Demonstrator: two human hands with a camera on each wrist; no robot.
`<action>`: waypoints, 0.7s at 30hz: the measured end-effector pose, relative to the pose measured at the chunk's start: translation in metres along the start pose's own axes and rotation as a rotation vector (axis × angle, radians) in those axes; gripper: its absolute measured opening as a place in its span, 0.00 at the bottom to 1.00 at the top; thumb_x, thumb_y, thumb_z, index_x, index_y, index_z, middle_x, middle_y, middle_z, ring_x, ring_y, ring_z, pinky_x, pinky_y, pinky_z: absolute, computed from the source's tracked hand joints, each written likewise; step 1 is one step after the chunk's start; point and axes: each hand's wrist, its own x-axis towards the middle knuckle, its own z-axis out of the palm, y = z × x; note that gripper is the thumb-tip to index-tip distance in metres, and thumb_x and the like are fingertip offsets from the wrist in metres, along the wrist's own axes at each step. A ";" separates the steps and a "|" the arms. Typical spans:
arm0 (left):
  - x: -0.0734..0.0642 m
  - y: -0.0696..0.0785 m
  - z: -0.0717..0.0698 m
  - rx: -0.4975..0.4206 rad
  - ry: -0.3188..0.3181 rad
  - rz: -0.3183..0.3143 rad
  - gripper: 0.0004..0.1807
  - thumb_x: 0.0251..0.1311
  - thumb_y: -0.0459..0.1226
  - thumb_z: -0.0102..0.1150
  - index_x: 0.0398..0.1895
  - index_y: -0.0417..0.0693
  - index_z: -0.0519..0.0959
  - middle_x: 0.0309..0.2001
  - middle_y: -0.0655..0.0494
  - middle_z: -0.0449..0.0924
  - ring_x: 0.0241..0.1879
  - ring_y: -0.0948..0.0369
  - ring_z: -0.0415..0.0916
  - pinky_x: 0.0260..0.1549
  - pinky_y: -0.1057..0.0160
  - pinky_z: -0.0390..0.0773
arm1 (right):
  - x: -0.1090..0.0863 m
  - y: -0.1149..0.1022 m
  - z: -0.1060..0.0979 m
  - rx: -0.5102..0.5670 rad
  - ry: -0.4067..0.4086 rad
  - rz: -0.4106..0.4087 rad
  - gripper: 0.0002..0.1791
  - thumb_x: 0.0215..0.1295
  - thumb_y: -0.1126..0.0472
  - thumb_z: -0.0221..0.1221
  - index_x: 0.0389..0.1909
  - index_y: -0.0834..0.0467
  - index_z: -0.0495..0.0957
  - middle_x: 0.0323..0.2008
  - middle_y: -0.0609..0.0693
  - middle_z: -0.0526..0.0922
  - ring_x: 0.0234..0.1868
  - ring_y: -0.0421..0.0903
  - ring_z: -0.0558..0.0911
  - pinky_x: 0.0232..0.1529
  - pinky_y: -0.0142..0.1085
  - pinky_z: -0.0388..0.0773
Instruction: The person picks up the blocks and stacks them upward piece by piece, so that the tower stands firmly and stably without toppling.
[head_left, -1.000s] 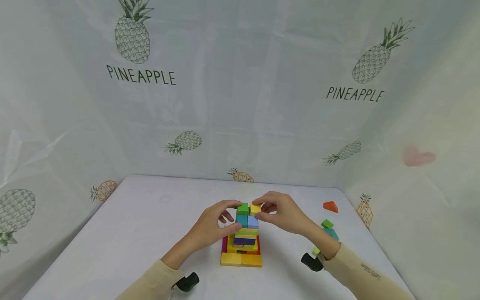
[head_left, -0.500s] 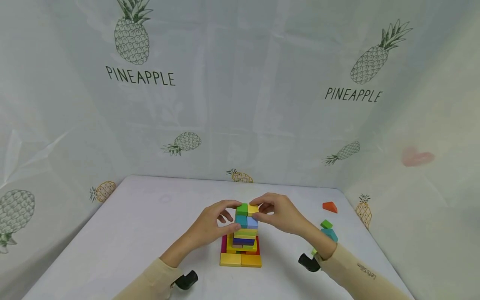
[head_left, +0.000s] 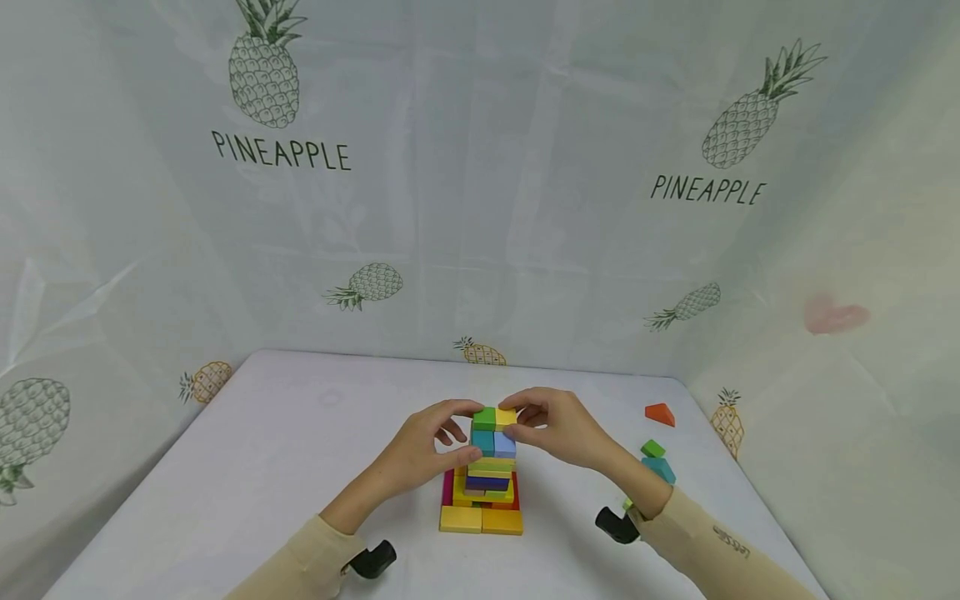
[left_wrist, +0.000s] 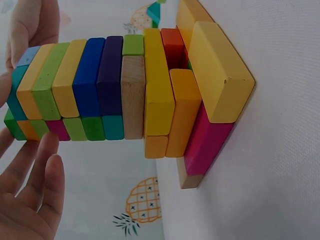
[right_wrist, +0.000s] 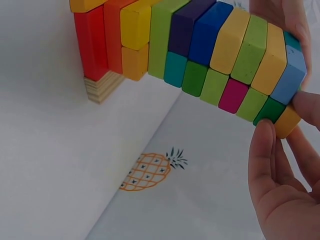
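A tall tower of colourful wooden blocks (head_left: 487, 483) stands on the white table, widening to a flat base of yellow, red and magenta blocks. Its top row pairs a green block (head_left: 484, 418) with a yellow block (head_left: 506, 417), above a teal block and a light blue one. My right hand (head_left: 558, 427) pinches the yellow block between thumb and index finger, flush beside the green one. From the left, my left hand (head_left: 420, 446) holds the upper tower, thumb at the front and index finger on the green block. Its fingers (left_wrist: 47, 185) reach the tower's rear side.
Loose blocks lie at the right of the table (head_left: 315, 467): an orange-red wedge (head_left: 661, 414), a green block (head_left: 653, 448) and a teal block (head_left: 659, 469). A light green one (head_left: 627, 503) is partly hidden by the right wrist. Behind hangs a pineapple-print sheet (head_left: 480, 208).
The yellow block in my right hand has shifted slightly left, closing the gap to the green block. My left hand has kept its place at the tower.
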 end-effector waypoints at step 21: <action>-0.001 -0.002 0.001 0.026 0.009 0.013 0.34 0.66 0.53 0.72 0.73 0.65 0.73 0.66 0.65 0.79 0.48 0.64 0.80 0.50 0.63 0.84 | -0.055 0.049 -0.050 -0.128 0.078 0.054 0.19 0.70 0.58 0.71 0.60 0.50 0.84 0.54 0.45 0.87 0.47 0.41 0.87 0.51 0.34 0.86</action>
